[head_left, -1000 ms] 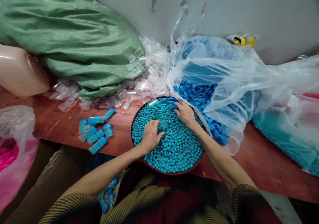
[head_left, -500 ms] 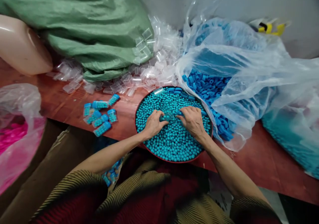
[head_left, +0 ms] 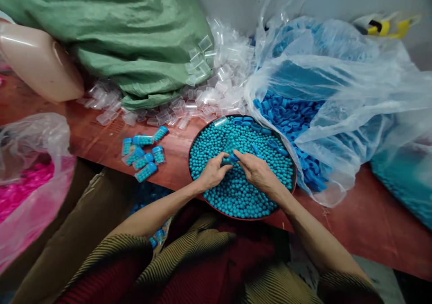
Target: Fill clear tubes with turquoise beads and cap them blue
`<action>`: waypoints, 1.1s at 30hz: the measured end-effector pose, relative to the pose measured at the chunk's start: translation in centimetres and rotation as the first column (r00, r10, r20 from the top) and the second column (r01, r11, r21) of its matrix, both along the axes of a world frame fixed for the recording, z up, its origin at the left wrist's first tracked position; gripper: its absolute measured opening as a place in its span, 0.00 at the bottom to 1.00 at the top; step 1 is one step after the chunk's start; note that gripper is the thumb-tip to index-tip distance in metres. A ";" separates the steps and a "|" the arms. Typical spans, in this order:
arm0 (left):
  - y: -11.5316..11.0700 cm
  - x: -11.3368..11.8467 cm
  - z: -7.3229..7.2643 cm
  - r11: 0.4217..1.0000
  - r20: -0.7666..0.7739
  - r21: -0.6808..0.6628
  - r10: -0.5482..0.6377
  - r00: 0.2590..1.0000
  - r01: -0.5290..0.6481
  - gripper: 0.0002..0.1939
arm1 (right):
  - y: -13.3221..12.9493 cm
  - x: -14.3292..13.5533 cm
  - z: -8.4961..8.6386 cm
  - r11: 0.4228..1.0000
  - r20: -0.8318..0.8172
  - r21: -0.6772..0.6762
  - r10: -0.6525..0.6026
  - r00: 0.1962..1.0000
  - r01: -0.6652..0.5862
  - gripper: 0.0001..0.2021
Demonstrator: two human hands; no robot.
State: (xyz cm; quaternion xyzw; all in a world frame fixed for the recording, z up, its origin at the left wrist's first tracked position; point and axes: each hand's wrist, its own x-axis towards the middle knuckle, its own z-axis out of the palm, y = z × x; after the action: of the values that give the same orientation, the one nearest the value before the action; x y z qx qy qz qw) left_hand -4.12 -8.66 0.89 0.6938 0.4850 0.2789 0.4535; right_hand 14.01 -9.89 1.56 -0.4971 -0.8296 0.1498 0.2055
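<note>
Over a round red-rimmed tub (head_left: 250, 219) of turquoise beads (head_left: 246, 198), both hands meet near the middle. My left hand (head_left: 213, 173) is closed, thumb and fingers around a small clear plastic container (head_left: 227, 161), partly hidden by the fingers. A blue cap (head_left: 234, 157) is pinched in my right hand (head_left: 257, 171), at the container's right end; whether it is seated cannot be made out. More blue caps (head_left: 248, 121) and one clear container (head_left: 220, 122) lie on the beads at the tub's far side.
Left of the tub lie several filled, blue-capped containers (head_left: 146, 172). Clear containers (head_left: 216, 97) spill from a green sack (head_left: 145, 38) behind. To the right stands a plastic bag of blue caps (head_left: 286, 115); a pinkish jug (head_left: 37, 61) and a bag of pink pieces (head_left: 33, 182) are left.
My right hand has moved left with the blue cap, up to the container in my left hand. The whole view has shifted slightly, so the scene sits farther right.
</note>
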 end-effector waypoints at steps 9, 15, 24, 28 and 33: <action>-0.3 -0.6 -0.2 0.988 0.079 -0.144 -0.044 0.996 0.055 0.12 | -0.3 -0.5 1.8 0.990 -0.279 -0.113 -0.108 0.954 0.079 0.13; -0.6 -0.4 0.2 0.984 0.157 -0.161 -0.053 0.986 0.078 0.10 | -0.8 -2.0 1.2 0.962 -0.459 -0.235 -0.235 0.857 0.138 0.10; -2.3 -0.4 0.6 0.969 0.180 -0.210 -0.092 0.979 0.129 0.27 | -3.5 -1.7 0.2 0.974 -0.435 -0.144 -0.219 0.873 0.172 0.11; -3.1 -0.4 1.1 0.978 0.177 -0.148 -0.121 0.977 0.148 0.26 | -4.7 -1.5 -0.5 0.971 -0.470 -0.138 -0.237 0.850 0.194 0.11; -2.8 -0.4 1.2 0.978 0.190 -0.138 -0.129 0.973 0.157 0.26 | -5.0 -1.1 -0.4 0.958 -0.526 -0.180 -0.285 0.801 0.222 0.12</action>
State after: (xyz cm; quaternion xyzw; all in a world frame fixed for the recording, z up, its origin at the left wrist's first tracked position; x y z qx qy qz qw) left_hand -4.53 -11.42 2.12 0.6622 0.4106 0.2691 0.5661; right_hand 12.94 -14.86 1.16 -0.5506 -0.6526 0.3017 0.4242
